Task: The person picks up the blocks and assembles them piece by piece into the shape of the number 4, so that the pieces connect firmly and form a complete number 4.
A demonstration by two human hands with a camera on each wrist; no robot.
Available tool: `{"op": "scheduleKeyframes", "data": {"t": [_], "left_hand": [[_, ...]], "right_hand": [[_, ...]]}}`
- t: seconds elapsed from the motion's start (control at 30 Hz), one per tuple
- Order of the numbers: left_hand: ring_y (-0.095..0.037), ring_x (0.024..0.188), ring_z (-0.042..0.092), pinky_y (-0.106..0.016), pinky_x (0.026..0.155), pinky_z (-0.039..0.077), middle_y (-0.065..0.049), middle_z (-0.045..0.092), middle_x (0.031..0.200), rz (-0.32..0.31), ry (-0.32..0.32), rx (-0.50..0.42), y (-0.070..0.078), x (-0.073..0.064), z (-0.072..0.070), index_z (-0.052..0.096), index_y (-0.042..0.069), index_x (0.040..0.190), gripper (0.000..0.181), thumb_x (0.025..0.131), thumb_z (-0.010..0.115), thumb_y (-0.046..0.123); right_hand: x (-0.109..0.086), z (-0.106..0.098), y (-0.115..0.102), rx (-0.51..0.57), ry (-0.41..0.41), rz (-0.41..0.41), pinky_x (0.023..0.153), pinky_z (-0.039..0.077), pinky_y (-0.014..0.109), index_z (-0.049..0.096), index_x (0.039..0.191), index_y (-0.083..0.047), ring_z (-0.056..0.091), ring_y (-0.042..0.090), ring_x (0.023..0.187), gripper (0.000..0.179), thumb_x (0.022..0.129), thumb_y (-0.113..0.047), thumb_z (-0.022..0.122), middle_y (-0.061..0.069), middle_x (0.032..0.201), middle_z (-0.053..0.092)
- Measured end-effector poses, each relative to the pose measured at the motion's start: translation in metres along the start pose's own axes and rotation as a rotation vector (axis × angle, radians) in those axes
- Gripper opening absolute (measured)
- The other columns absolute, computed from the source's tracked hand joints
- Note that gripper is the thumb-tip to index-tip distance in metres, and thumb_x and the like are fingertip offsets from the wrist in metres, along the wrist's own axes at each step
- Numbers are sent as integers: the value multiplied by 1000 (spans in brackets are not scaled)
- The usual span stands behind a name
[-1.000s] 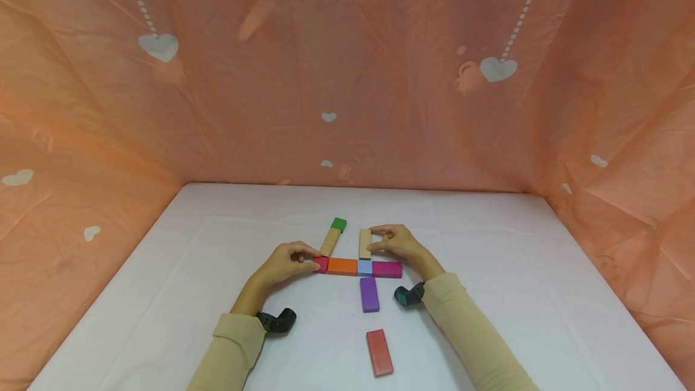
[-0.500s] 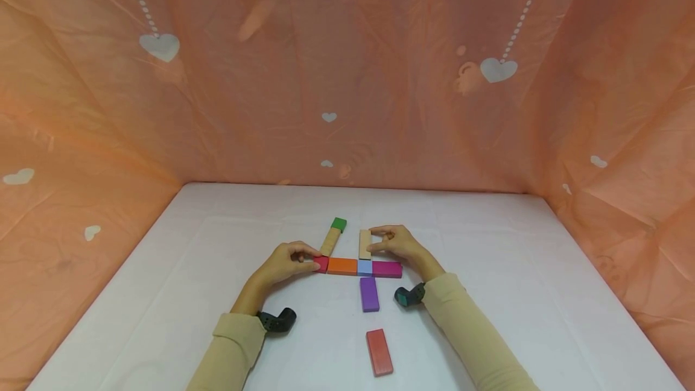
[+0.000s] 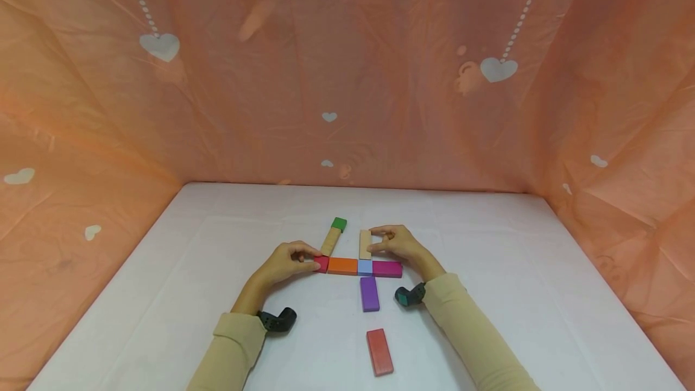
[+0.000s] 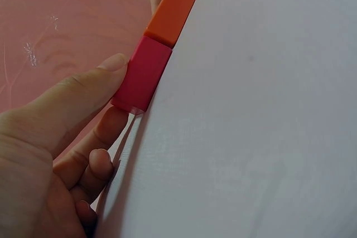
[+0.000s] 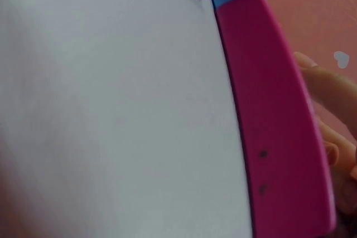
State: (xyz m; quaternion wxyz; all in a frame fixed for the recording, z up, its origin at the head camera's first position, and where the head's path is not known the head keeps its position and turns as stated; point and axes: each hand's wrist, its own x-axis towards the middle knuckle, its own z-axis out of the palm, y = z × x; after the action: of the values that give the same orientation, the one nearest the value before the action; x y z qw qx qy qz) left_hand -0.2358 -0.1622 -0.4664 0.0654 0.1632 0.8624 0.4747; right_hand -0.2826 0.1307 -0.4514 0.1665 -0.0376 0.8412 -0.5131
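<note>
Fingers of the left hand [image 3: 286,259] pinch the red block [image 3: 323,263] at the orange block's [image 3: 342,267] end; those of the right hand [image 3: 399,240] touch the plain block [image 3: 365,243], grip unclear from here. On the bench [image 3: 461,216], nothing differs visibly from a second ago, suggesting steadying.

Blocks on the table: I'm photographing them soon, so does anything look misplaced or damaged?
The salmon block lies off by itself, slightly skewed. The magenta block has two dark spots marring its plain face; dirt or damage, I can't tell.
</note>
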Motion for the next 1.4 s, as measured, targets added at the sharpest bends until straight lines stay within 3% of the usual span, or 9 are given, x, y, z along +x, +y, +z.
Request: {"op": "scheduleKeyframes", "data": {"t": [0.6,0.87,1.2,1.4], "left_hand": [[-11,78,46,-20,69,38,-7,63,93,-15,7,13,0,0,0,74,9,104,25,81,76,20],[-12,79,46,-21,69,38,-7,62,91,-24,0,1,-1,1,1,74,9,104,25,81,76,20],[-13,79,46,-21,69,38,-7,62,91,-33,-1,-9,1,1,1,74,9,104,25,81,76,20],[-13,79,46,-20,69,38,-7,62,91,-34,-1,-12,0,1,0,74,9,104,25,81,76,20]], "right_hand": [[0,0,0,13,-10,4,58,31,23,60,130,-7,37,11,60,57,77,-20,80,-4,59,39],[0,-3,3,38,-28,-20,56,30,21,58,132,-7,35,9,57,60,77,-18,80,-7,57,38],[-6,-10,5,151,-43,-44,57,34,21,56,134,-9,39,10,61,57,81,-16,76,-6,63,44],[-15,-14,3,124,-69,-90,58,35,20,57,133,-8,41,10,63,52,85,-19,73,-6,65,43]]}}
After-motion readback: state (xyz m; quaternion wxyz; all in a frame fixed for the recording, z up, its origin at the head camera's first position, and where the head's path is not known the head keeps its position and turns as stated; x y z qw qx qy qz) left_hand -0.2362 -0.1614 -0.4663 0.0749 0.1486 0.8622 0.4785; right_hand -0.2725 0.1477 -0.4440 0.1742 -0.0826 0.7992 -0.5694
